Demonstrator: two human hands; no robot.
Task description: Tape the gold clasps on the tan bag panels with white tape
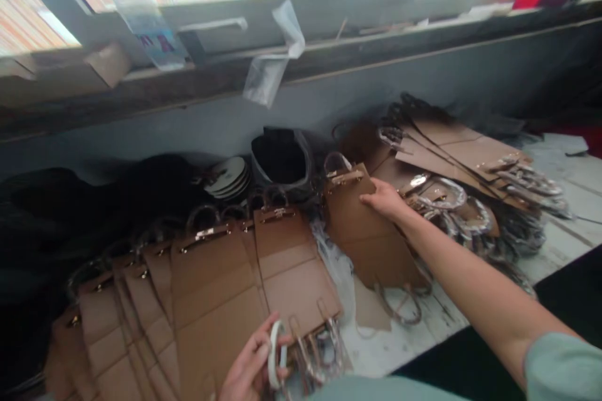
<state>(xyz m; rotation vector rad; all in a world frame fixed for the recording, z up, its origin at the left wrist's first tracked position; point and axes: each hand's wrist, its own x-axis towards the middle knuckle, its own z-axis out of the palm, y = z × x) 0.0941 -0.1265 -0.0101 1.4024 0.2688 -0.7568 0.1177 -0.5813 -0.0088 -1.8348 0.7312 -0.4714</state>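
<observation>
My left hand point(254, 360) is closed on a narrow white roll of tape point(274, 354) at the bottom centre. Right beside it are the clear-wrapped handles point(308, 348) of a flat brown bag piece point(294, 263). My right hand point(386, 202) grips the upper right edge of another brown bag piece point(371, 238); its thumb lies on the face and the other fingers are partly hidden. This piece has a wrapped handle at the top and one at the lower end point(404, 310). More brown bag pieces point(211, 282) lie overlapping in a row to the left.
On the right, wrapped handles point(470, 216) and brown panels point(463, 144) are heaped on the white table point(574, 182). Behind stand an open black bag point(282, 156) and stacked round discs point(228, 177). Clear film point(270, 72) hangs from the window sill point(324, 59).
</observation>
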